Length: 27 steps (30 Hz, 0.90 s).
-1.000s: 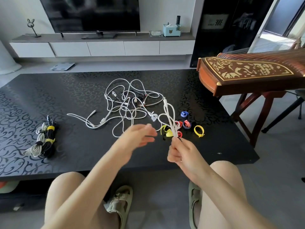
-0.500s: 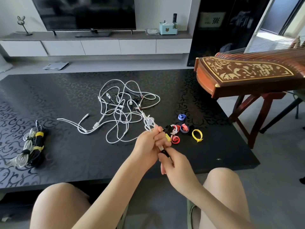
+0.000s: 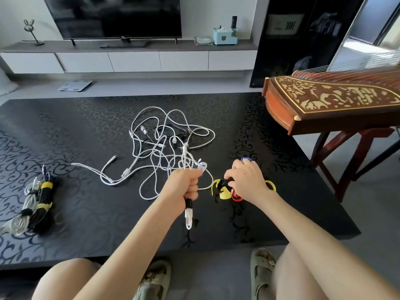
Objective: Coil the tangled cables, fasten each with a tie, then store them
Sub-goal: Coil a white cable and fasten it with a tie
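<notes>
Your left hand (image 3: 187,187) has its fingers wrapped in a fist round the coiled white cable (image 3: 188,215), held above the surface (image 3: 86,224) with loops poking out above and below. Watch the upper loops: they sit just beside the tangle (image 3: 160,144) and could snag a loose strand, dragging it along or pulling your coil apart. If that one fist slackens, the loops may spring open. Your right hand (image 3: 246,180) is down on the ties (image 3: 223,192), fingers curled into the pile; whether they pinch one I cannot tell. The ties lie bunched together, so you may lift two at once or scatter them.
</notes>
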Available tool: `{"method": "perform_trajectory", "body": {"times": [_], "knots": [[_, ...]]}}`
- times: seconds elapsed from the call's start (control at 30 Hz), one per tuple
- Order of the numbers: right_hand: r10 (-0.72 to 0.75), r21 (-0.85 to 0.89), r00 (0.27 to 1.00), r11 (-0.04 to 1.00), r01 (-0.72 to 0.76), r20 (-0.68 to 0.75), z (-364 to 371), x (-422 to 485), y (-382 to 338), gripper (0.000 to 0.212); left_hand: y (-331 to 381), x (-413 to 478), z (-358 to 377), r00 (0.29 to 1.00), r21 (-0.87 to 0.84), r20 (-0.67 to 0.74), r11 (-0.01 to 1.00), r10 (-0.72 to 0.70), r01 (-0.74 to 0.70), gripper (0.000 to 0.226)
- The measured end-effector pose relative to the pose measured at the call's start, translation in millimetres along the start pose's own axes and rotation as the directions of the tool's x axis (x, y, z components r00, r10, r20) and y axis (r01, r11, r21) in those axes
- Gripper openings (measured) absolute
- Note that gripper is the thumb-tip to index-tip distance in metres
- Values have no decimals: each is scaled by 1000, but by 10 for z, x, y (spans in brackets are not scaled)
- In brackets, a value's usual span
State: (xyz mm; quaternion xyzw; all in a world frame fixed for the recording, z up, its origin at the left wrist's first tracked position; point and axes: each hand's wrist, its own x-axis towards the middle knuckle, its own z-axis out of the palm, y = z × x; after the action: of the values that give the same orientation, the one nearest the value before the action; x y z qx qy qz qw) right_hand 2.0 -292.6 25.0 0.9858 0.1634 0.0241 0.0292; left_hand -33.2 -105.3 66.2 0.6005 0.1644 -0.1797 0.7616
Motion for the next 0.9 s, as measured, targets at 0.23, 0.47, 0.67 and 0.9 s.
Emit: {"method": "perform_trajectory", "body": {"times": [0.23, 0.47, 0.67, 0.9], "knots": [[171, 719, 974, 657, -227, 152, -122, -18, 135, 14, -176, 295, 76, 996, 357, -8, 930, 94, -85, 22], [42, 941, 965, 215, -263, 260, -316, -261, 169, 14, -173, 387, 298, 970, 323, 80, 915, 229, -243, 27], [-8, 892, 955, -357, -279, 295, -309, -386, 148, 21, -121, 323, 344, 924, 258, 267, 904, 273, -341, 27], [119, 784, 935, -586, -205, 334, -309, -501, 9, 17, -168, 212, 397, 882, 264, 314, 860, 352, -437, 19]]}}
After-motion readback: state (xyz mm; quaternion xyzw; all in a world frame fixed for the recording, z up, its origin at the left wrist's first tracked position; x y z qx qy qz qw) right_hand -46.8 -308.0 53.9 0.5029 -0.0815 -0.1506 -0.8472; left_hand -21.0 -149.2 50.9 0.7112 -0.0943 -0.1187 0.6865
